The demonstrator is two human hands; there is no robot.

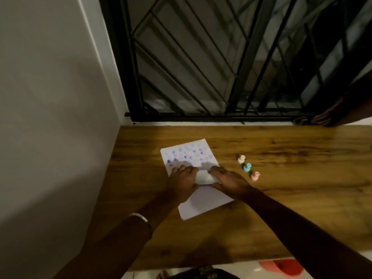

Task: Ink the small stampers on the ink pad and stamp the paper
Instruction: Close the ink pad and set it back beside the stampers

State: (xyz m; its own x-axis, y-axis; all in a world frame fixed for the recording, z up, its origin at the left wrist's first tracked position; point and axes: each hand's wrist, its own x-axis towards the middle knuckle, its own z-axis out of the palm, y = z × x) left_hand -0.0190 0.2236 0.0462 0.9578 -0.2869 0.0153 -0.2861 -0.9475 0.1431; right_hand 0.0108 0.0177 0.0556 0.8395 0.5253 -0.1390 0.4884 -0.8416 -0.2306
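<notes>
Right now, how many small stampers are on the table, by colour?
White stamper: 1
Teal stamper: 1
Pink stamper: 1
Total: 3, all standing in a row to the right of the stamped paper, none in either hand.

A wooden table (281, 198) is set against a grey wall (50, 97). Behind it, a black metal grille (201, 67) is seen. A red object (285, 267) is glimpsed on the floor below.

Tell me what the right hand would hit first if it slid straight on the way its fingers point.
The right hand points up and left across the small white box, probably the ink pad, so it would likely meet the left hand first; depth is hard to judge.
</notes>
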